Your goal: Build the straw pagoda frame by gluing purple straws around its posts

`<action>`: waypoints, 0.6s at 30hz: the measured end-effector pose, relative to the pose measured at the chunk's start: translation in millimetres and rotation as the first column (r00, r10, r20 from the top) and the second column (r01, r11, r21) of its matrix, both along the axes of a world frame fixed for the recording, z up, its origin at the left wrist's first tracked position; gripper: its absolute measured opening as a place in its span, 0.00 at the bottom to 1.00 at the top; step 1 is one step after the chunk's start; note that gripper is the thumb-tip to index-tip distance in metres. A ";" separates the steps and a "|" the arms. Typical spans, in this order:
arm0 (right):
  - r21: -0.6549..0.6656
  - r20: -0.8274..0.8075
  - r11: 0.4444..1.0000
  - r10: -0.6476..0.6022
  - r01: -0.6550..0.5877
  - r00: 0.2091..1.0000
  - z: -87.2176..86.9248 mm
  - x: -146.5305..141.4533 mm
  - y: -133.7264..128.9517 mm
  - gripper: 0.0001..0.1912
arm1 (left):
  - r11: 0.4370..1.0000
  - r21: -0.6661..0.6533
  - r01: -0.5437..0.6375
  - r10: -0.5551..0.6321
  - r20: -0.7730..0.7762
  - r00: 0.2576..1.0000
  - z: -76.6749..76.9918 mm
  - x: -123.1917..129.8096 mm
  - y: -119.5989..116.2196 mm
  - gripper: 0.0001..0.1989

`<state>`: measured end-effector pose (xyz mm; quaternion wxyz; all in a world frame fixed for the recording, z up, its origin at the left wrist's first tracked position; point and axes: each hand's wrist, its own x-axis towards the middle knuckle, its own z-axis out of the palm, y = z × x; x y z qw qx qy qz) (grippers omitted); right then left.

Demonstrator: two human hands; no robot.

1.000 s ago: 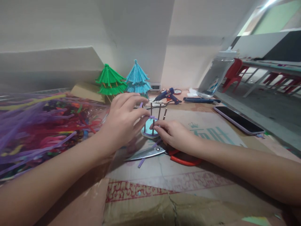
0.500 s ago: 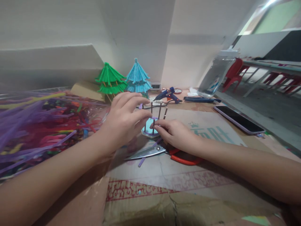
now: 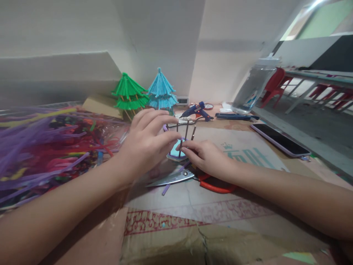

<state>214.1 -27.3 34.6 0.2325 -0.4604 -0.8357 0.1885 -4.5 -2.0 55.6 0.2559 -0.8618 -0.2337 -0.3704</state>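
A small light-blue base with a purple edge [image 3: 176,157] sits on the sheet in front of me, and several thin brown sticks [image 3: 186,129] stand up from it. My right hand [image 3: 205,156] pinches the near stick [image 3: 181,142] low down, thumb and forefinger together. Over the left side of the base is my left hand [image 3: 150,141], its thumb and forefinger apart; the thumb tip is close to the top of that near stick. Whether it touches the stick I cannot tell. Scissors with red handles [image 3: 216,187] lie under my right hand, beside a short purple strip [image 3: 166,190].
Green [image 3: 129,90] and blue [image 3: 162,90] tiered pipe-cleaner roofs stand behind. A blue glue gun [image 3: 197,111], a utility knife [image 3: 237,117], a phone [image 3: 280,140] and a clear bottle [image 3: 253,86] are to the right. Purple pipe cleaners [image 3: 35,136] heap at the left.
My left hand has shifted slightly to the right, its thumb now closer to the near stick's top. The right hand keeps its pinch in the same place.
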 end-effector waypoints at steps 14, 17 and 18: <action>0.011 0.022 1.000 0.008 -0.008 1.000 2.2 -1.1 0.1 0.16 | 0.999 -0.003 -0.038 0.038 -0.001 0.999 -0.9 0.3 -0.5 0.04; 0.014 0.020 1.000 0.006 -0.006 1.000 2.3 -1.0 -0.3 0.16 | 1.000 0.007 -0.013 0.013 -0.002 1.000 -1.4 0.2 -0.4 0.04; 0.017 0.020 1.000 0.006 -0.006 1.000 2.0 -0.9 -0.2 0.16 | 1.000 0.010 -0.008 0.008 -0.002 1.000 -1.5 0.1 -0.5 0.04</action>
